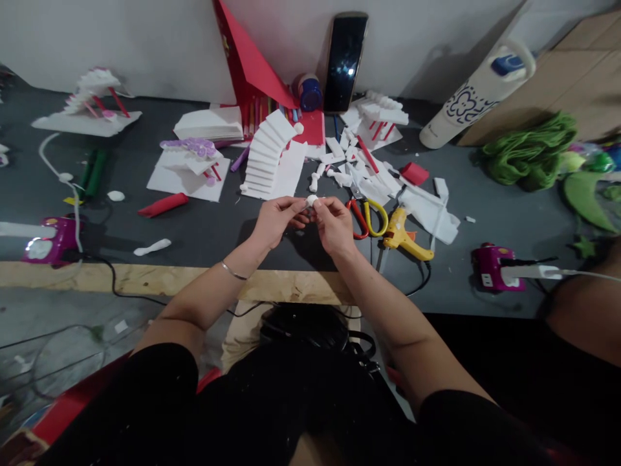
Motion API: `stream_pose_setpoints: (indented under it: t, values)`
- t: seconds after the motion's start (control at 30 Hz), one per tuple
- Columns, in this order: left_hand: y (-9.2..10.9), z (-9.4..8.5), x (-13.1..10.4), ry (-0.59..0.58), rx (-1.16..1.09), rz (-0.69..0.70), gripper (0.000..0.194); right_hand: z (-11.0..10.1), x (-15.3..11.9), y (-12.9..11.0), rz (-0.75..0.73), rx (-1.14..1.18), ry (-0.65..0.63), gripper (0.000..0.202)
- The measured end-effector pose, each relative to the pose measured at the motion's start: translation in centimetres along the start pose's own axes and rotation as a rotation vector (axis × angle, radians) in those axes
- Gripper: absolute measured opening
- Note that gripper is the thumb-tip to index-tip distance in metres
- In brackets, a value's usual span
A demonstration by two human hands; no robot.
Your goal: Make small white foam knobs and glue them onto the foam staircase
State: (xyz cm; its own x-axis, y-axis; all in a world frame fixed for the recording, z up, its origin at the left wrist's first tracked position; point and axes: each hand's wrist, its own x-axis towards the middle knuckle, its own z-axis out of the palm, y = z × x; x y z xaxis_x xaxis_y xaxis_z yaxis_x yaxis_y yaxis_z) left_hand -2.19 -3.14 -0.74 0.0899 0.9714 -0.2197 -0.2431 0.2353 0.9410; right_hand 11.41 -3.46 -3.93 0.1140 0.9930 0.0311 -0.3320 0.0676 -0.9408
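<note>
White clay lump (pixel 311 201), apparently part-shaped with finishing left, is clamped in left hand (pixel 277 220) and right hand (pixel 336 226) fingers near the desk's (pixel 213 243) front edge.

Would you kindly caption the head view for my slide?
Left hand and right hand hold a small white piece near scissors and a yellow glue gun.

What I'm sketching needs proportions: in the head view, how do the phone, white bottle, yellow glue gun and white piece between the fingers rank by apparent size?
1. White bottle
2. Phone
3. Yellow glue gun
4. White piece, partly hidden
</note>
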Motion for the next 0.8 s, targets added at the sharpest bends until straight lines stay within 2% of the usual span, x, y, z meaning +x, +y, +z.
stream_pose_setpoints:
  t: [0.13, 0.3, 0.57, 0.8]
  values:
    - [-0.1, 0.2, 0.0, 0.037, 0.039, 0.014, 0.022, 0.2, -0.2, 0.2, 0.003, -0.006, 0.046, 0.048]
    - [0.0, 0.4, -0.3, 0.04, 0.053, 0.028, 0.018, 0.1, -0.4, -0.1, -0.059, -0.117, 0.052, 0.045]
    - [-0.1, 0.7, -0.7, 0.009, -0.003, 0.051, 0.021, -0.2, -0.9, -1.2, -0.299, -0.325, 0.079, 0.034]
    - [-0.7, 1.0, -0.7, 0.016, -0.065, 0.012, 0.019, -1.1, -0.9, -2.0, -0.527, -0.598, 0.037, 0.02]
